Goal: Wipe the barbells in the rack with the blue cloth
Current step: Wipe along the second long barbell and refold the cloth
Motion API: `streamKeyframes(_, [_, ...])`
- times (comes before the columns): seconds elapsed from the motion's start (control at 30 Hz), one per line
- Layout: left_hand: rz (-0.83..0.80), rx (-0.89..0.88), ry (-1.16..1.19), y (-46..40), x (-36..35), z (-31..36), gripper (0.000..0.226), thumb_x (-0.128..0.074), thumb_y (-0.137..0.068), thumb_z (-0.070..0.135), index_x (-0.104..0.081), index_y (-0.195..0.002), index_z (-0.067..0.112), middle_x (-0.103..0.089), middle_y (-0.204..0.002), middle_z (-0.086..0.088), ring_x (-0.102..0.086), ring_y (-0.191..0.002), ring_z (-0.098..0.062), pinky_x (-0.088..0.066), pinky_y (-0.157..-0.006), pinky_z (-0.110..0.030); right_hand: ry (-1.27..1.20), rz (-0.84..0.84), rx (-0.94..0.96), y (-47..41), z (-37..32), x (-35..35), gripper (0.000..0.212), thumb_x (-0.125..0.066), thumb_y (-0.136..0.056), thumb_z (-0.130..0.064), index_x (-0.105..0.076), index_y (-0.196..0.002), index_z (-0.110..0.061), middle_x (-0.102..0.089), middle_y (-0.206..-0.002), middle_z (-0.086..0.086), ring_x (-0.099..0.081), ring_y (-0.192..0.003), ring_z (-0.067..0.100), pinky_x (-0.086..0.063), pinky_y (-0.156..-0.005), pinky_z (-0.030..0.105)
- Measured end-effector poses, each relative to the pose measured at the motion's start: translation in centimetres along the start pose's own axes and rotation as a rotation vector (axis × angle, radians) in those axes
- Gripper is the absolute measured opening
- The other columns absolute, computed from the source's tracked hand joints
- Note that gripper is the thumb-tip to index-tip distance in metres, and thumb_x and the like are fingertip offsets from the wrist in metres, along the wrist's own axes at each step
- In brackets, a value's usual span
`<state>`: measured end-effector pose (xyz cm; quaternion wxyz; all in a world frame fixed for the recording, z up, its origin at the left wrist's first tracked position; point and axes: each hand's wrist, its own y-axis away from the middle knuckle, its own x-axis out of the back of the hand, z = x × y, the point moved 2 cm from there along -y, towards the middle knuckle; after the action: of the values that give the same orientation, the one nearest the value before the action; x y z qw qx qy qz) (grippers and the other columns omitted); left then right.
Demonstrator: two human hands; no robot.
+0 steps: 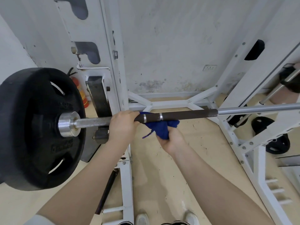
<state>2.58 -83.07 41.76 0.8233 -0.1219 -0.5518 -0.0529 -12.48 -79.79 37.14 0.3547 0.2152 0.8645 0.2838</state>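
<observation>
Right hand [170,140] fingers gripping blue cloth [160,129]

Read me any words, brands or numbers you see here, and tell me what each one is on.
None can be read.
Black weight plate: raised lettering near its lower rim, too blurred to read.
Red and yellow canister behind the plate: no legible print.
White wall plate: only dots, no text.

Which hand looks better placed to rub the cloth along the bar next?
Probably the right hand: it grips the blue cloth under the barbell. The left hand holds the bar.
</observation>
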Motion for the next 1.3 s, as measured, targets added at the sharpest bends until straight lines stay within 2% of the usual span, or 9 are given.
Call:
streamKeyframes(0.07, [-0.009, -0.005, -0.048, 0.4, -0.1, 0.2, 0.029, -0.050, -0.091, 0.020, -0.058, -0.117, 0.011, -0.064, -0.112, -0.009, -0.055, -0.103, -0.030, -0.039, -0.085, -0.035, -0.021, 0.064, 0.006, 0.2, -0.9, 0.9, 0.018, -0.042, -0.097, -0.007, -0.051, -0.112, -0.013, -0.062, -0.100, 0.005, -0.059, -0.075, 0.015, -0.054, -0.064, 0.025])
streamKeyframes(0.17, [-0.025, -0.001, -0.103, 0.8, -0.4, 0.8, 0.035, -0.048, -0.092, 0.030, -0.053, -0.121, 0.012, -0.059, -0.118, -0.006, -0.051, -0.110, -0.027, -0.036, -0.093, -0.034, -0.103, 0.143, 0.061, -0.9, -4.8, 4.5, 0.031, -0.042, -0.099, -0.021, -0.047, -0.129, -0.012, -0.057, -0.125, 0.003, -0.061, -0.093, 0.019, -0.050, -0.084, 0.033])
streamKeyframes(0.4, [-0.008, -0.073, -0.048, 0.1, -1.7, 5.3, 0.038, -0.046, -0.092, 0.022, -0.045, -0.129, 0.014, -0.048, -0.134, -0.002, -0.034, -0.131, -0.022, -0.027, -0.108, -0.035, -0.083, -0.067, 0.006, 0.2, -2.9, 1.7, 0.039, -0.030, -0.101, -0.006, -0.036, -0.139, -0.005, -0.046, -0.139, 0.021, -0.046, -0.126, 0.037, -0.046, -0.078, 0.043])
streamKeyframes(0.53, [-0.045, -0.182, -0.050, -1.0, -2.7, 9.0, 0.046, -0.039, -0.093, 0.011, -0.036, -0.137, 0.019, -0.041, -0.141, 0.001, -0.029, -0.136, -0.020, -0.019, -0.110, -0.031, -0.102, -0.054, 0.009, -0.9, -4.8, 3.3, 0.038, -0.028, -0.101, -0.010, -0.045, -0.135, -0.011, -0.052, -0.134, 0.018, -0.049, -0.122, 0.038, -0.041, -0.097, 0.052])
streamKeyframes(0.7, [-0.063, -0.204, -0.069, -1.8, -4.1, 12.2, 0.052, -0.039, -0.092, 0.005, -0.030, -0.141, 0.023, -0.037, -0.144, 0.001, -0.030, -0.132, -0.021, -0.020, -0.108, -0.032, -0.328, 0.098, 0.062, -2.9, -11.5, 10.0, 0.024, -0.030, -0.099, -0.015, -0.051, -0.089, -0.017, -0.048, -0.079, 0.001, -0.046, -0.063, 0.015, -0.046, -0.043, 0.018])
streamKeyframes(0.87, [-0.085, -0.134, -0.136, -2.3, -5.2, 15.4, 0.042, -0.041, -0.095, 0.033, -0.037, -0.136, 0.023, -0.049, -0.127, -0.004, -0.040, -0.119, -0.026, -0.028, -0.098, -0.036, -0.179, -0.131, 0.030, -1.8, -9.5, 9.2, 0.027, -0.033, -0.098, -0.005, -0.046, -0.120, -0.007, -0.060, -0.111, 0.019, -0.059, -0.095, 0.030, -0.049, -0.084, 0.044])
streamKeyframes(1.03, [-0.070, -0.053, -0.176, -2.6, -6.3, 16.0, 0.043, -0.045, -0.091, 0.045, -0.046, -0.130, 0.027, -0.046, -0.120, -0.003, -0.038, -0.115, -0.025, -0.027, -0.096, -0.035, -0.219, 0.028, 0.042, -1.9, -12.9, 11.4, 0.030, -0.039, -0.096, -0.003, -0.043, -0.124, -0.008, -0.059, -0.107, 0.017, -0.059, -0.089, 0.031, -0.050, -0.078, 0.044])
streamKeyframes(1.17, [0.006, -0.038, -0.148, -2.4, -6.8, 15.8, 0.035, -0.054, -0.090, 0.031, -0.052, -0.125, 0.025, -0.050, -0.114, -0.003, -0.043, -0.110, -0.027, -0.031, -0.092, -0.037, -0.208, -0.004, 0.053, -2.8, -15.3, 13.1, 0.025, -0.034, -0.094, 0.002, -0.047, -0.110, -0.012, -0.053, -0.091, 0.009, -0.053, -0.070, 0.020, -0.049, -0.050, 0.031])
streamKeyframes(1.3, [0.136, -0.042, -0.166, -2.3, -7.2, 15.6, 0.032, -0.071, -0.071, 0.008, -0.068, -0.100, 0.021, -0.060, -0.088, -0.007, -0.056, -0.084, -0.033, -0.042, -0.070, -0.040, 0.051, -0.220, -0.057, -1.0, -11.8, 9.5, 0.030, -0.032, -0.096, 0.002, -0.045, -0.122, -0.005, -0.061, -0.099, 0.016, -0.060, -0.087, 0.027, -0.051, -0.069, 0.036])
